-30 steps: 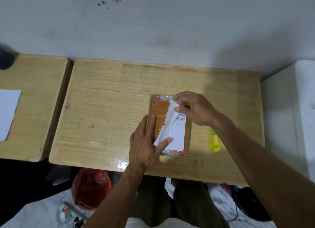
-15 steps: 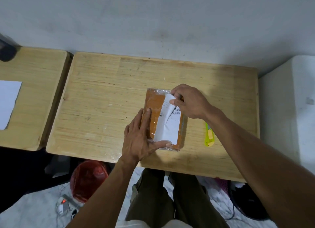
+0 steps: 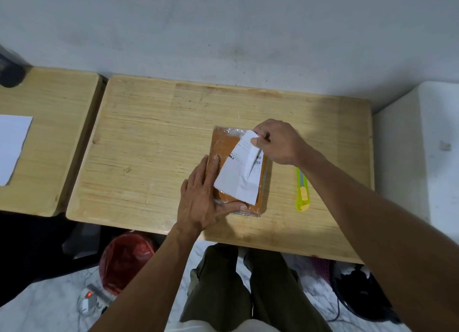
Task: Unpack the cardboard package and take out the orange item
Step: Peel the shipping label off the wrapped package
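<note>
A grey wall (image 3: 248,29) fills the top of the view. Below it stands a wooden counter (image 3: 154,143), with a second counter (image 3: 49,138) just beside it on the left carrying a white sheet (image 3: 12,145). A white block (image 3: 422,143) stands at the right. Under the near edge are the person's legs in dark trousers (image 3: 248,289), a red bag (image 3: 124,259) and a power strip (image 3: 92,299) on the floor.

The package (image 3: 223,148), flat, orange-brown and wrapped in clear film, lies near the middle of the counter. The left hand (image 3: 201,200) presses flat on its left side, fingers straight, thumb spread along its near edge. The right hand (image 3: 275,140) pinches the far corner of the white label (image 3: 238,177), which stands lifted off the package. A yellow-green cutter (image 3: 301,190) lies on the counter just right of the package, apart from both hands.
</note>
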Available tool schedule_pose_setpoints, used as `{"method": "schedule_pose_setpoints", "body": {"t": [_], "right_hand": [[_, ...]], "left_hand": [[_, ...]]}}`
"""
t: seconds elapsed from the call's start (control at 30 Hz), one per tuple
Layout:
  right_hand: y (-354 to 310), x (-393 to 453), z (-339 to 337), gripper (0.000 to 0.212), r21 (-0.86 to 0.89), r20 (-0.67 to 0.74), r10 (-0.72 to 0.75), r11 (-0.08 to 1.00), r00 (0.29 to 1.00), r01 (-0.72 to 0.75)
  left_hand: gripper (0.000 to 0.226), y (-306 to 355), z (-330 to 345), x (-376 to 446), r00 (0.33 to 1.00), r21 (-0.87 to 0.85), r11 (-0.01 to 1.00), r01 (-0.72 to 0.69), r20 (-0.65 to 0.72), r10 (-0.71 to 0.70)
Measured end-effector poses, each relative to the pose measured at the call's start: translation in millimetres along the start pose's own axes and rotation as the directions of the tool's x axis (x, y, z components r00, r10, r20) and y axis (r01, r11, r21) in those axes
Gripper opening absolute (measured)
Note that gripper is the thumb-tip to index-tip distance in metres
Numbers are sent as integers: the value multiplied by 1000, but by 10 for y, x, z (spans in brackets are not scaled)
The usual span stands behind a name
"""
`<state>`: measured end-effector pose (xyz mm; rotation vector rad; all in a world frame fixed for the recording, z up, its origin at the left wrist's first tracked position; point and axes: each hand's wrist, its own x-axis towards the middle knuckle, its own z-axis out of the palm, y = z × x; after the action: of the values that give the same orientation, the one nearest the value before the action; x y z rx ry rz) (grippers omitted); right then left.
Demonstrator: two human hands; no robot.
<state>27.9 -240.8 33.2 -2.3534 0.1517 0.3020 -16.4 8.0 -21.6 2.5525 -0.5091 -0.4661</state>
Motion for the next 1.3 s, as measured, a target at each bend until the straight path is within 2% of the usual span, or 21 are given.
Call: {"method": "schedule_pose_setpoints", "body": {"t": [0.17,0.4,0.53,0.63,0.7,0.8,0.97,1.07,1.2,1.3], "right_hand": [[49,-64,30,30,97,-52,30,995,998,-25],[94,-69,52,34,148,-88,42,989,995,-28],[67,-130,75,30,166,-175,35,986,984,-6],[43,-194,124,18,126,-283,22,992,959,15],[-1,-237,161,16,100,-343,53,995,938,-20],[-69,-272,222,21,143,-392,186,980,901,-140],[-165,-253,268,20,271,-395,382,917,836,-291],[-193,-243,243,31,298,-394,463,882,794,-366],[-161,-259,287,45,283,-358,485,871,798,-402],[-162,-286,268,39,200,-321,452,891,833,-407]], "left_hand": [[134,46,-41,-12,998,-11,999,39,42,-38],[135,74,-88,-15,994,-1,998,69,80,-69],[135,86,-110,-16,993,4,997,74,92,-75],[134,85,-98,-26,992,10,997,82,100,-83],[133,81,-88,-31,992,4,996,86,98,-86],[133,85,-88,-28,991,8,996,89,101,-90],[134,103,-105,-35,991,-8,996,94,95,-93],[133,102,-108,-41,992,-10,996,91,92,-90],[133,95,-102,-35,992,-5,997,83,93,-82],[133,105,-107,-36,990,4,996,93,103,-93]]}}
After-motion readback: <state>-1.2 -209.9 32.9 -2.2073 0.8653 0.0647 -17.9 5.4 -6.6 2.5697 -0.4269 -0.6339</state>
